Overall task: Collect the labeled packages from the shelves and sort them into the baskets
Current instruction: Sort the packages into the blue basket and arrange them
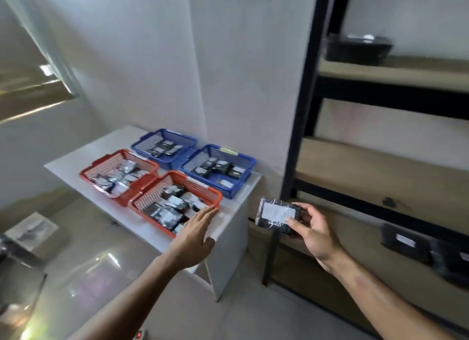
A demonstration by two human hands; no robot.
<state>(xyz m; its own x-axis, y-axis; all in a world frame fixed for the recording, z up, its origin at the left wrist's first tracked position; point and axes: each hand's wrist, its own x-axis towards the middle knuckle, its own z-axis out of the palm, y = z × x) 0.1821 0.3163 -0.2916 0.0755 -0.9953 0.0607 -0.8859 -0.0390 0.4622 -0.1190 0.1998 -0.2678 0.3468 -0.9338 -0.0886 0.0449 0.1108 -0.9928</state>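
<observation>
My right hand (317, 234) grips a black wrapped package (278, 216) with a white label, held in the air between the table and the shelving. My left hand (195, 235) is flat and open, fingers stretched toward the near red basket (215, 196) and hovering over the table's front corner. Two red baskets, the second (95, 172) to the left, and two blue baskets (189, 143) (247, 162) stand on the white table (231, 228), all holding several black labeled packages. More black labeled packages (403, 240) lie on the lower shelf at the right.
A dark metal shelving unit (302, 136) with wooden boards fills the right side. A black bin (357, 49) sits on its upper shelf. Glossy floor lies below, with a flat box (31, 229) at the left and a power strip (139, 335) near the bottom edge.
</observation>
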